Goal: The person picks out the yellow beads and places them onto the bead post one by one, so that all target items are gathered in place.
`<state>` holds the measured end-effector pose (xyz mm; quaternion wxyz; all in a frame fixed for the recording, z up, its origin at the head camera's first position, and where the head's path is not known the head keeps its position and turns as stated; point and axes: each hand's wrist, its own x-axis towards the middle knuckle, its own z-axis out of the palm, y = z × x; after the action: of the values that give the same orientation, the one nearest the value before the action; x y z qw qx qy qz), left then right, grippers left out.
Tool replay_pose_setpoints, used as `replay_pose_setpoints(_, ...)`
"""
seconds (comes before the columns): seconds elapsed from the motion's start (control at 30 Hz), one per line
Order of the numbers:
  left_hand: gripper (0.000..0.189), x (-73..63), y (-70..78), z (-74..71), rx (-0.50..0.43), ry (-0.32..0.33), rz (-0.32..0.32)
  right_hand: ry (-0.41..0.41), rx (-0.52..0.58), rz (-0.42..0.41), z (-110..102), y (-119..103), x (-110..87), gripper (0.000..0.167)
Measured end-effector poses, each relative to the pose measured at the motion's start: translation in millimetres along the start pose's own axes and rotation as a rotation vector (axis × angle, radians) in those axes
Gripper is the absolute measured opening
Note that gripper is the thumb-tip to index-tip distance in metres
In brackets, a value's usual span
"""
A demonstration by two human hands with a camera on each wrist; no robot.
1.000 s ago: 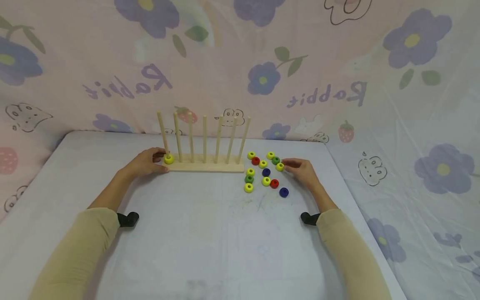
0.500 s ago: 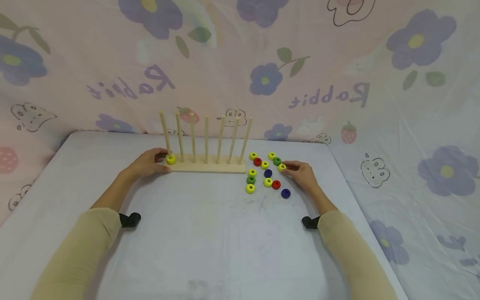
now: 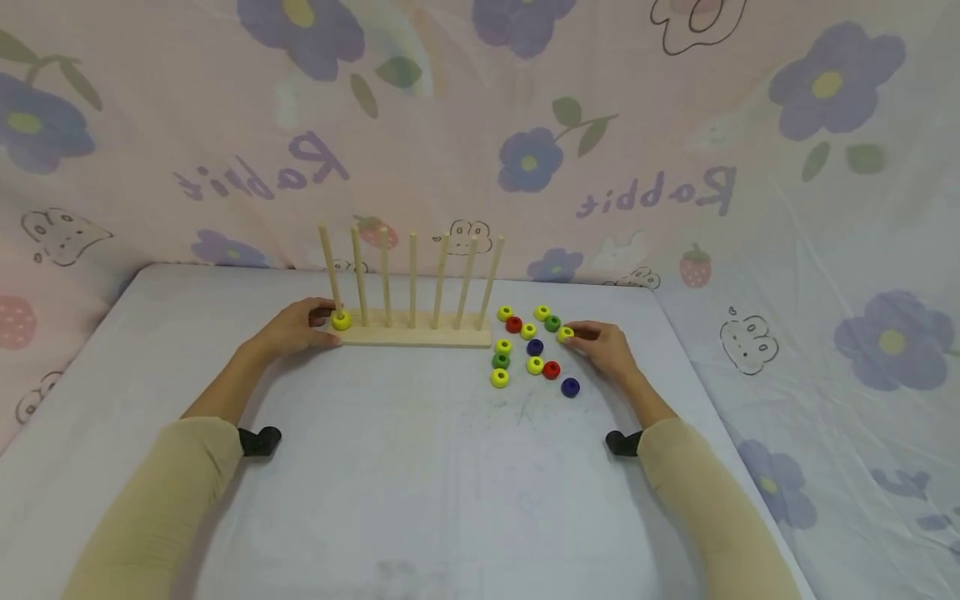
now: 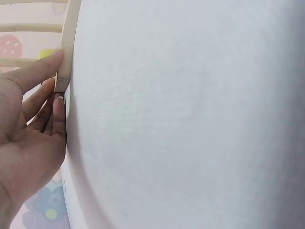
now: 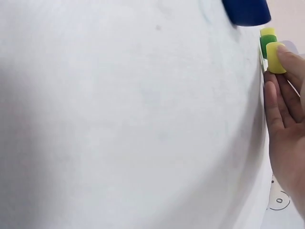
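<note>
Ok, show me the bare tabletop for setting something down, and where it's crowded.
Bare: the broad white tabletop in front of the pegged rack, between the sleeves, and a patch left of the left hand. Crowded: right of the rack, where beads reach the right hand.

In the right wrist view, the top edge cuts the blue bead [image 5: 247, 10]. In the left wrist view, the left hand [image 4: 28, 145] partly hides a yellow bead [image 4: 45, 53].

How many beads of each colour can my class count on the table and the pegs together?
Yellow beads: 8 (7 on the table, 1 on the leftmost peg)
Red beads: 2
Green beads: 2
Blue beads: 2
Total: 14 beads
</note>
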<state>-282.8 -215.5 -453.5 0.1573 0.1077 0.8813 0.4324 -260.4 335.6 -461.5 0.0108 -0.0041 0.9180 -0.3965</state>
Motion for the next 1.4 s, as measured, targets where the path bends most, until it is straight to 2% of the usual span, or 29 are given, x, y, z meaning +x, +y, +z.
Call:
replay_pose_setpoints(0.17,0.078,-1.5,-0.3,-1.3,0.007,0.004,0.009,-0.009,0.014,-0.024,-4.5,-3.8,1.3,0.036)
replay_pose_setpoints(0.4,0.079,-2.3,1.3,-2.1,0.004,-0.001,0.002,-0.012,0.049,-0.004,-9.8,-17.2,-2.5,0.037)
replay_pose_setpoints(0.7,0.079,0.4,1.0,-1.0,0.004,-0.011,-0.004,0.041,0.032,-0.105,-14.0,-23.7,4.9,0.038)
replay_pose_setpoints(1.0,0.078,1.5,-0.2,-2.5,0.004,-0.008,0.007,0.042,0.022,-0.151,-14.2,-51.2,11.6,0.039)
replay_pose_setpoints(1.4,0.078,-0.7,1.0,-1.5,-0.002,-0.002,0.003,0.031,0.058,-0.257,-19.5,-87.9,23.9,0.035)
